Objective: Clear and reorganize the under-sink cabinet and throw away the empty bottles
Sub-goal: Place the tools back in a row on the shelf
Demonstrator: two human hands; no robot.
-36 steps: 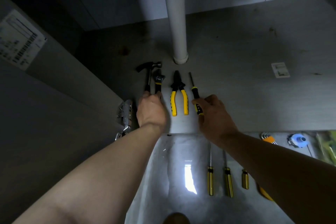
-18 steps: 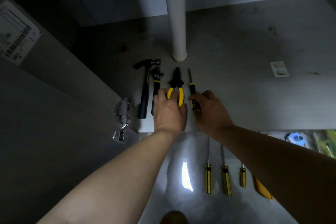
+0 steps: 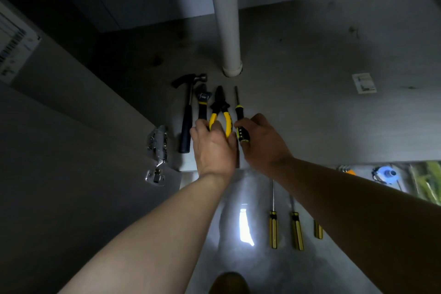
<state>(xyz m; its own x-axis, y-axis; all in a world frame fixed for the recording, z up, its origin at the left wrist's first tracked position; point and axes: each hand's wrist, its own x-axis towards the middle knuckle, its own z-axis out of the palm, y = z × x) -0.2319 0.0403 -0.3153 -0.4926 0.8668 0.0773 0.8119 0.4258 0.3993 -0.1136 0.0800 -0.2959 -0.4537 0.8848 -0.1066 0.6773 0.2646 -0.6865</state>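
Cabinet floor [image 3: 310, 114] grey, dim, pipe [image 3: 226, 26] ctr, pliers [image 3: 220, 105], screwdriver [image 3: 239, 112] held

Head view, steeply down, close.

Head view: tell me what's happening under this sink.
A person is arranging tools in a row on the cabinet floor, in front of the white drain pipe. The left hand grips the pliers by their yellow handles; the right hand pinches the screwdriver beside them. A hammer and a wrench lie to the left, untouched. More screwdrivers lie on the floor outside.
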